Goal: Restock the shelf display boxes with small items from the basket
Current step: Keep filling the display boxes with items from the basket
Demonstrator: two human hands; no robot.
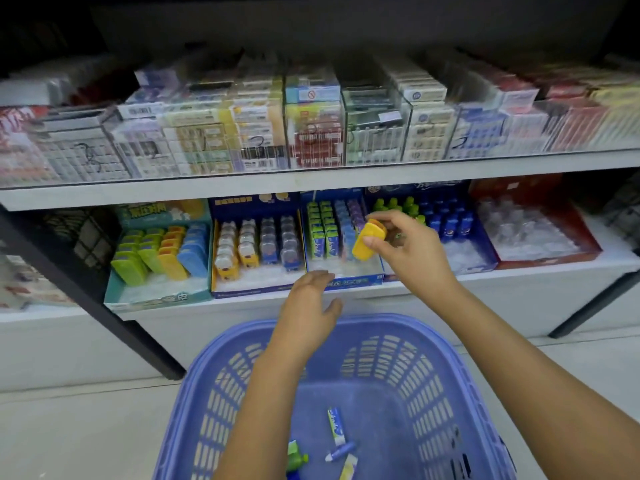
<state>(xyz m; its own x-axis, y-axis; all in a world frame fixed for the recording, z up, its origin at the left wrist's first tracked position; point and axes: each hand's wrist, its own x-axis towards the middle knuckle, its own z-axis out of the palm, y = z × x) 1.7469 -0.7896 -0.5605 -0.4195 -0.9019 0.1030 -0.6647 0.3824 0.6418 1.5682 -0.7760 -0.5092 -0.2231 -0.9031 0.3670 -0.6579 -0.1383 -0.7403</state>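
The right hand pinched a small yellow case between thumb and fingertips, holding it tilted in front of the blue display box of slim tubes on the lower shelf. Left of it, the left hand hung with fingers loosely spread and nothing in them, above the far rim of the purple basket. Far left on that shelf stood a teal display box of green, yellow, orange and blue cases. A few small tubes lay on the basket floor.
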